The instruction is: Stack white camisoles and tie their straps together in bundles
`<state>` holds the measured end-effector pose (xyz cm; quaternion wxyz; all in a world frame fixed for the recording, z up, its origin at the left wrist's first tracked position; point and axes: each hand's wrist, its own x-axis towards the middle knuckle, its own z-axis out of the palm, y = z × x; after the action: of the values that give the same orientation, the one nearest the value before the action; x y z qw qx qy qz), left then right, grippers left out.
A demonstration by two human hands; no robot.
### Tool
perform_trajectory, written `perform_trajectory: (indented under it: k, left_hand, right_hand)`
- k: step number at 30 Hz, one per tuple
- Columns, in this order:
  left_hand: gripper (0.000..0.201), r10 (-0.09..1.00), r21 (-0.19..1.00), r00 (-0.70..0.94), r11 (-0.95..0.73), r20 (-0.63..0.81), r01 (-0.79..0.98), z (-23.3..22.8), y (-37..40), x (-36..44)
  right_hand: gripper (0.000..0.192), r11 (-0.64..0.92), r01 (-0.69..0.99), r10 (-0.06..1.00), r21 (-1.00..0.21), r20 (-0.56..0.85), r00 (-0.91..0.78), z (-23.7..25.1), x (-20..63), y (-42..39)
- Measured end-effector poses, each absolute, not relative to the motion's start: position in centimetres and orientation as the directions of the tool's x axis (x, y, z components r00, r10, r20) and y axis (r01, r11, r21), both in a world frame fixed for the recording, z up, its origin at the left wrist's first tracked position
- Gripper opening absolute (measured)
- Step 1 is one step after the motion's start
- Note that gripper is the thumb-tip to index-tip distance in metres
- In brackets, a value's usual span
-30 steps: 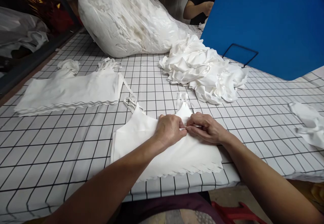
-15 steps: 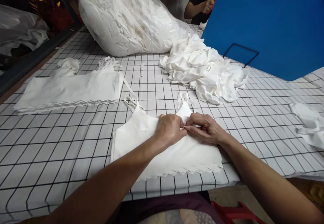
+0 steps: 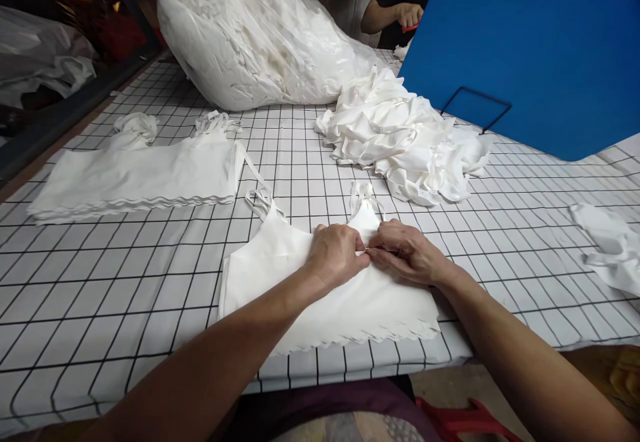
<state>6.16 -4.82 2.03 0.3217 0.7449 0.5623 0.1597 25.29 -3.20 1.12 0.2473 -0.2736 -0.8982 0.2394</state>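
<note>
A stack of flat white strappy tops (image 3: 280,282) lies near the front edge of the grid-patterned table (image 3: 100,295). My left hand (image 3: 336,254) and my right hand (image 3: 407,250) rest on its upper middle, fingertips meeting. Both pinch the top garment's fabric between thumb and fingers at the neckline. Two bundles of thin straps stick out above the stack, one left of my hands and one just beyond them.
A second flat stack of white tops (image 3: 135,175) lies at the left. A crumpled heap of white garments (image 3: 400,135) sits behind my hands, a big plastic bag of white cloth (image 3: 250,35) farther back. A blue board (image 3: 530,49) stands right. Another person's hand (image 3: 407,14) shows behind.
My hands stay pinched together on the top garment with almost no movement. The other person's hand at the back has shifted slightly.
</note>
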Motion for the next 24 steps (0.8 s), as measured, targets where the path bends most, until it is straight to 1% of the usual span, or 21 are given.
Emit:
perform_trajectory:
  k: [3, 7, 11, 14, 17, 20, 22, 24]
  left_hand:
    - [0.010, 0.939, 0.661, 0.320, -0.164, -0.123, 0.732, 2.0, -4.8, 6.1]
    - [0.012, 0.931, 0.657, 0.338, -0.169, -0.138, 0.734, 2.2, -4.8, 6.1]
    - [0.012, 0.926, 0.662, 0.345, -0.164, -0.151, 0.731, 2.7, -4.9, 6.1]
    - [0.012, 0.925, 0.654, 0.350, -0.174, -0.148, 0.736, 2.8, -4.9, 6.1]
    - [0.015, 0.922, 0.629, 0.363, -0.201, -0.138, 0.751, 2.8, -4.9, 6.1]
    - [0.016, 0.914, 0.623, 0.381, -0.219, -0.138, 0.751, 2.9, -4.9, 6.0]
    - [0.013, 0.910, 0.647, 0.387, -0.207, -0.148, 0.734, 2.9, -4.8, 5.9]
    - [0.010, 0.911, 0.672, 0.381, -0.184, -0.157, 0.718, 2.9, -4.8, 5.8]
  right_hand:
    - [0.011, 0.749, 0.394, 0.597, -0.532, 0.284, -0.751, 1.3, 25.5, -3.2]
    - [0.013, 0.767, 0.416, 0.574, -0.488, 0.234, -0.784, 2.0, 25.6, -3.0]
    - [0.019, 0.831, 0.398, 0.490, -0.388, 0.173, -0.854, 3.4, 25.3, -2.4]
    - [0.021, 0.877, 0.369, 0.413, -0.308, 0.091, -0.906, 4.4, 24.9, -1.9]
    - [0.023, 0.903, 0.357, 0.366, -0.238, -0.006, -0.931, 5.1, 24.4, -1.6]
    - [0.023, 0.929, 0.328, 0.324, -0.172, -0.048, -0.945, 5.7, 24.0, -1.0]
    - [0.021, 0.938, 0.310, 0.303, -0.155, -0.065, -0.951, 6.1, 24.0, -0.3]
    - [0.013, 0.934, 0.318, 0.314, -0.163, -0.054, -0.948, 6.6, 24.3, 0.8]
